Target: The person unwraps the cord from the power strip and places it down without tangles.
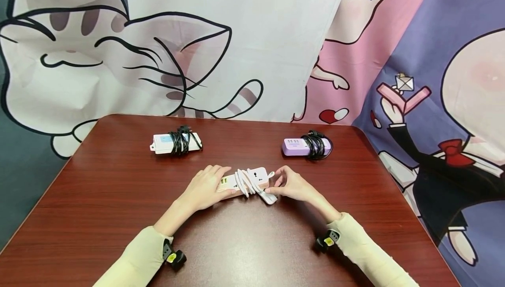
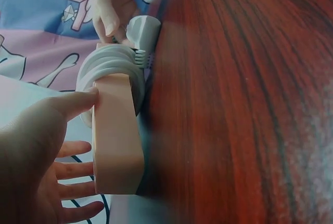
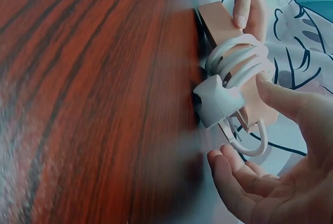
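The left hand (image 1: 206,187) loosely holds the left end of a power strip (image 1: 258,174) on the counter (image 1: 221,239), between thumb and fingers; the right hand (image 1: 295,185), half open with fingers slightly bent, has its thumb at the right end, beside the wound white cord (image 1: 244,182).

Power strip (image 1: 258,176), at the dial's centre: plastic; smooth white top, smooth peach sides showing a soft satin finish. Its cord (image 1: 245,182): white, smooth, rubbery-looking. Its plug (image 1: 270,198), 4 o'clock: moulded white plastic, ribbed where the cord enters. White strip (image 1: 161,143), 10 o'clock: smooth plastic. Purple strip (image 1: 295,147), 2 o'clock: smooth plastic. Table (image 1: 252,230): red-brown wood grain, smooth, glossy; glare shows at 6 o'clock. Backdrop (image 1: 280,37), 12 o'clock: printed cloth, matt, faintly creased. Sleeves (image 1: 132,258), 8 and 4 o'clock: pale matt cloth.
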`<state>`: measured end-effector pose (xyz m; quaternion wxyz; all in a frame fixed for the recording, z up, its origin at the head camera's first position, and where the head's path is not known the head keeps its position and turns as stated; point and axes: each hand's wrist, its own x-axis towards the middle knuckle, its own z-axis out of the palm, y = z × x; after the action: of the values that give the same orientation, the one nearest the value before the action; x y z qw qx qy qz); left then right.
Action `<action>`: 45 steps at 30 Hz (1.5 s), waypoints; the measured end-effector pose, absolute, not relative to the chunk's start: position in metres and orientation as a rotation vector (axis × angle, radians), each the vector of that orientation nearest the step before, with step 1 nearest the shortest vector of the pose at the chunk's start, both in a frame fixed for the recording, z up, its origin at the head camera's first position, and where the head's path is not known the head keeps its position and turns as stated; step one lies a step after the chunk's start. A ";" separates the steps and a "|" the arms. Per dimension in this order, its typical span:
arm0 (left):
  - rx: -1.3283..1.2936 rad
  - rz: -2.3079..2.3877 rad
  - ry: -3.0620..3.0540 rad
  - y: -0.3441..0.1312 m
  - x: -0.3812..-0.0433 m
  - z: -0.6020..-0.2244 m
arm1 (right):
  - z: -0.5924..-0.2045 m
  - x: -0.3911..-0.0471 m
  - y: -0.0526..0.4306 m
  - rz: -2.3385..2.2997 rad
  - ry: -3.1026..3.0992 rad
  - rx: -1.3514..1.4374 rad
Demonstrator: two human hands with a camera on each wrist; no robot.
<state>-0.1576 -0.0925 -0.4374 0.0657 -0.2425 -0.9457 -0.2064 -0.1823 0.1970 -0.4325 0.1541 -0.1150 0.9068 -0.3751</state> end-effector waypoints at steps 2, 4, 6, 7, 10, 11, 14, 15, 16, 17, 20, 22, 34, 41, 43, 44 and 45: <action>-0.732 -0.626 -2.857 -0.091 -0.158 -0.438 | -0.433 -0.182 0.197 -1.096 2.579 -0.309; -0.731 -0.632 -2.864 -0.090 -0.158 -0.439 | -0.432 -0.181 0.196 -1.116 2.554 -0.293; -0.730 -0.632 -2.875 -0.089 -0.158 -0.439 | -0.432 -0.180 0.196 -1.122 2.539 -0.288; -0.730 -0.635 -2.880 -0.088 -0.158 -0.439 | -0.432 -0.180 0.196 -1.128 2.528 -0.282; -0.729 -0.629 -2.883 -0.087 -0.158 -0.440 | -0.433 -0.179 0.195 -1.124 2.516 -0.288; -0.731 -0.626 -2.883 -0.086 -0.158 -0.440 | -0.433 -0.179 0.195 -1.117 2.515 -0.294; -0.746 -0.612 -2.875 -0.086 -0.158 -0.440 | -0.433 -0.179 0.193 -1.098 2.513 -0.308; -0.753 -0.607 -2.872 -0.085 -0.158 -0.440 | -0.432 -0.179 0.193 -1.090 2.512 -0.312; -0.758 -0.604 -2.868 -0.085 -0.158 -0.441 | -0.432 -0.179 0.192 -1.081 2.511 -0.315; -0.762 -0.602 -2.866 -0.085 -0.158 -0.441 | -0.432 -0.180 0.192 -1.071 2.513 -0.321; -0.780 -0.601 -2.858 -0.084 -0.159 -0.442 | -0.432 -0.180 0.190 -1.040 2.527 -0.335; -0.786 -0.604 -2.855 -0.084 -0.159 -0.443 | -0.432 -0.180 0.189 -1.016 2.542 -0.340; -0.777 -0.657 -2.841 -0.082 -0.158 -0.446 | -0.430 -0.180 0.188 -0.917 2.571 -0.346; -0.756 -0.652 -2.837 -0.080 -0.158 -0.448 | -0.432 -0.180 0.186 -0.855 2.627 -0.400; -0.741 -0.646 -2.834 -0.080 -0.158 -0.449 | -0.432 -0.180 0.186 -0.845 2.636 -0.421; -0.733 -0.648 -2.831 -0.080 -0.158 -0.449 | -0.432 -0.180 0.186 -0.843 2.637 -0.429; -0.725 -0.655 -2.827 -0.079 -0.158 -0.449 | -0.432 -0.180 0.186 -0.844 2.637 -0.438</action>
<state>-0.1583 -0.0794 -0.4492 0.0751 -0.2418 -0.9425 -0.2183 -0.1803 0.1859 -0.4323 0.1682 -0.1539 0.9273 -0.2969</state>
